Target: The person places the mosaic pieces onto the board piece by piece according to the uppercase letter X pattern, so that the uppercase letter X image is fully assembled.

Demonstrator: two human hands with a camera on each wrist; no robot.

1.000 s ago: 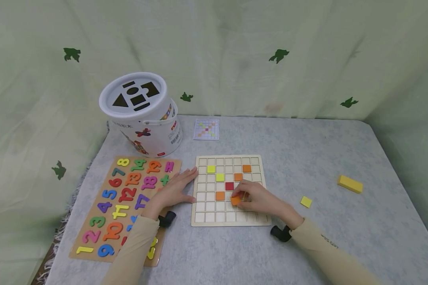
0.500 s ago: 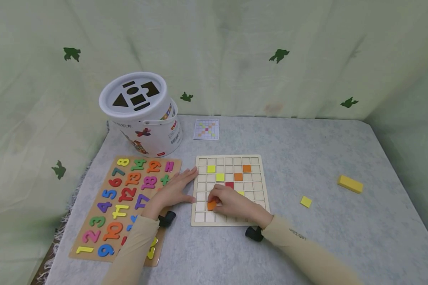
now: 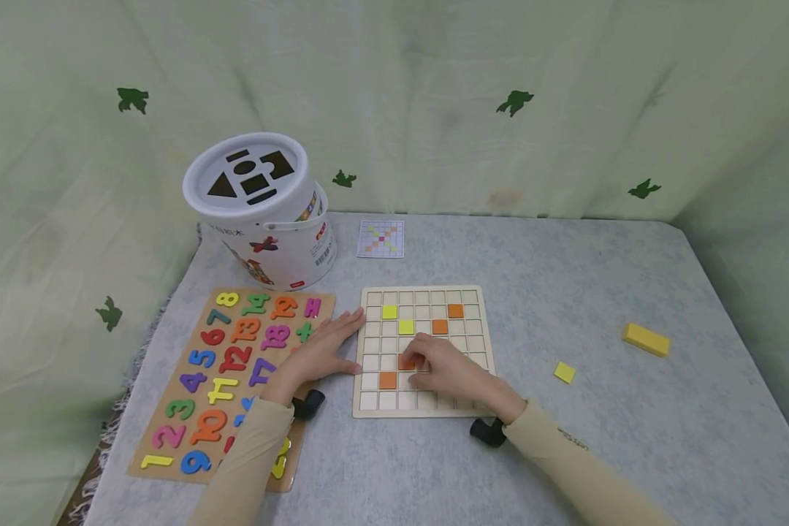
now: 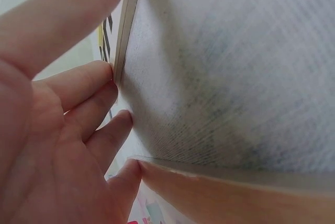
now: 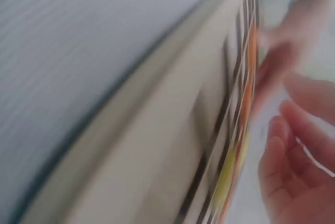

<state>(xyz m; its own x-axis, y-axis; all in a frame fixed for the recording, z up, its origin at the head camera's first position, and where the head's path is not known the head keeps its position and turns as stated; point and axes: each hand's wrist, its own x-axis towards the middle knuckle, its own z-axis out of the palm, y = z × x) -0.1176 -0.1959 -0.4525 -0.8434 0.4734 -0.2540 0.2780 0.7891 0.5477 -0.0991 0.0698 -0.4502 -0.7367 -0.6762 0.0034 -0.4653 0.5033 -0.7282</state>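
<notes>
A wooden grid board (image 3: 375, 408) lies on the table with coloured square tiles in its cells. An orange tile (image 3: 387, 380) sits in a lower-left cell. Another orange tile (image 3: 405, 362), up and right of it, is partly covered by fingers. My right hand (image 3: 450, 371) hovers over the board with loosely bent fingers and nothing between them. In the right wrist view a yellow tile (image 5: 225, 177) shows in the grid beside that hand. My left hand (image 3: 322, 354) touches the board's left edge with extended fingers; the left wrist view shows its fingertips (image 4: 107, 72) at the edge.
A number puzzle board (image 3: 164, 467) lies under my left forearm. Behind it stands a white bucket (image 3: 283, 256) with a shape-sorter lid. A pattern card (image 3: 380, 239) lies beyond the grid. To the right are a yellow tile (image 3: 564, 372) and a yellow block (image 3: 646, 340).
My right hand carried an orange tile leftward, left it in the lower-left cell, and has drawn back a little to the right. My left hand has stayed put.
</notes>
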